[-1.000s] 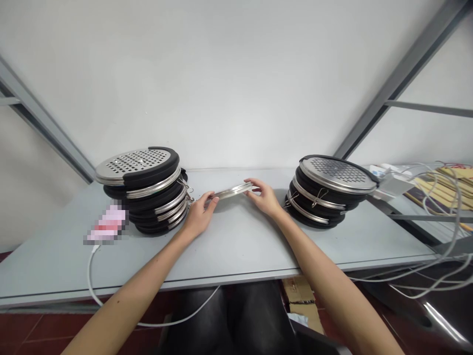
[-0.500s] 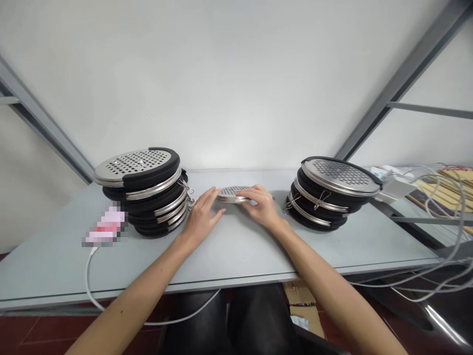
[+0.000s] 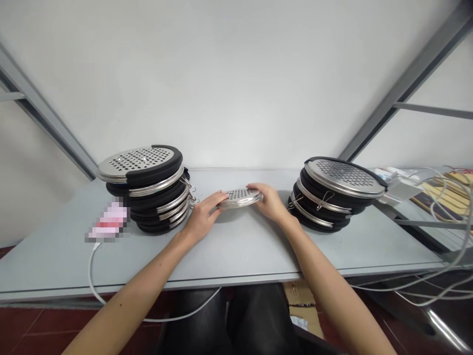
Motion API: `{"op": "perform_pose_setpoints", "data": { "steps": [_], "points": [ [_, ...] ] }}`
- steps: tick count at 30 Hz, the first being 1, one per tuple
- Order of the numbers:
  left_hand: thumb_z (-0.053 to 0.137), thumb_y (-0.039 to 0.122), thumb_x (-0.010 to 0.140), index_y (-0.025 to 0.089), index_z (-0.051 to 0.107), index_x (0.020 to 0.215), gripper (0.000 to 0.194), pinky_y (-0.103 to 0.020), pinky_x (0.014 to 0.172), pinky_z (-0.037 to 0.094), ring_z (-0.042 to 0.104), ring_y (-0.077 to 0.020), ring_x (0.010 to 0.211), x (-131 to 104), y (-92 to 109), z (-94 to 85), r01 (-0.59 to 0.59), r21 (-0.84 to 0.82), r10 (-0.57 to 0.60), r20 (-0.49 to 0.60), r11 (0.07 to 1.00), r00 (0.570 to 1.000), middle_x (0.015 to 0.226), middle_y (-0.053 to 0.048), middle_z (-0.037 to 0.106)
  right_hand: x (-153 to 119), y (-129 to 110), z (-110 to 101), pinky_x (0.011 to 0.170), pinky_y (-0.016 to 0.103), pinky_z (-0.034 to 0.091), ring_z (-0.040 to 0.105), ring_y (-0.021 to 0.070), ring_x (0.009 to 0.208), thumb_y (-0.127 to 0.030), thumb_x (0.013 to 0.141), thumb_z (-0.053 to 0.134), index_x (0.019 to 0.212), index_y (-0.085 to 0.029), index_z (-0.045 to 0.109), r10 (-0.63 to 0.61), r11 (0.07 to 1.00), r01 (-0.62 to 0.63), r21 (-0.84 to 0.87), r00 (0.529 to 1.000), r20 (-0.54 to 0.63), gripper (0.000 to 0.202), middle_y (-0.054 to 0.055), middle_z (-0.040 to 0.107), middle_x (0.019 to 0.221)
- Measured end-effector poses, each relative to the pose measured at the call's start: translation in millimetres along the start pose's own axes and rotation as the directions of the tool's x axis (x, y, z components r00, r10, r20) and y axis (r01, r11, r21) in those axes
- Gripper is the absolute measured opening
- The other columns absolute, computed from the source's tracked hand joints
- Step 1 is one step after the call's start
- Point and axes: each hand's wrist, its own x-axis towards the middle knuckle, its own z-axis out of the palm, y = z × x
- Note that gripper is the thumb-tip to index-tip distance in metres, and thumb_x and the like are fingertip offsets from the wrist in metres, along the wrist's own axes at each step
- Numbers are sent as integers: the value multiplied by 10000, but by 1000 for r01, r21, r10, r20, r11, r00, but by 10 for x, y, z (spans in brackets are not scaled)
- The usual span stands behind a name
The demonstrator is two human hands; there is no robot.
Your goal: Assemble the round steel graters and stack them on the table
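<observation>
Between my hands is a round perforated metal disc (image 3: 241,198) with a shiny layered rim, tilted slightly above the table. My left hand (image 3: 205,212) pinches its left edge, fingers on top and thumb below. On the opposite side, my right hand (image 3: 269,201) grips the right edge, with its fingers over the far rim and its thumb mostly hidden. To the left stands a stack of similar, black-rimmed perforated discs (image 3: 148,190); another such stack (image 3: 332,192) stands to the right. Wire loops stick out from both stacks.
A pixelated pink phone-like object (image 3: 109,222) lies by the left stack, with a white cable (image 3: 90,273) running over the table's front edge. Beyond the grey table (image 3: 244,254), at right, are tangled cables, a white box (image 3: 399,190) and yellow packets (image 3: 439,190). Metal posts flank the wall.
The disc has risen off the table and tilted, its left side toward me. My left hand has closed on its edge, while my right hand has shifted to its right rim.
</observation>
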Motion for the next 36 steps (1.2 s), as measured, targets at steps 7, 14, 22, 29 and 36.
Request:
{"op": "perform_pose_setpoints", "data": {
  "steps": [7,14,22,29,36],
  "points": [
    [522,219,912,207,582,1254,348,-414,1077,447,567,-216,1236,12,-30,-37,63,78,-54,-114,995,992,1353,-76,586,5,15,-77,943,467,497,639,262,1052,-199,801,642,1050,-226,706,-38,998,37,55,999,12,259,86,713,1092],
    [593,180,870,190,498,1345,484,-389,1076,449,566,-223,1232,8,-28,-32,43,195,-4,-197,980,980,1346,-82,589,18,-62,-111,946,446,504,643,237,1045,-201,845,614,1096,-243,703,-118,992,125,34,980,-162,270,70,715,1111],
    [570,229,910,217,526,1311,404,-433,1082,436,531,-229,1266,7,-8,-14,-84,240,116,-123,967,986,1348,-93,579,7,-90,-37,862,443,529,629,244,956,-195,843,630,1081,-240,713,-162,986,153,-64,971,-178,256,61,730,1069],
    [539,282,932,206,619,1187,278,-372,964,530,664,-213,1060,-16,21,-19,10,157,26,-227,988,974,1161,-68,695,4,-134,-11,904,450,510,623,252,1017,-343,834,676,1134,-247,667,-86,995,92,28,980,-180,315,75,705,1094],
    [540,320,938,205,614,1201,296,-363,961,534,674,-207,1045,-20,98,-24,-14,98,41,-282,995,958,1185,-65,692,14,-84,60,868,430,527,649,256,1017,-363,819,670,1140,-227,658,78,991,-64,118,991,-112,348,87,699,1148]
  ]
}}
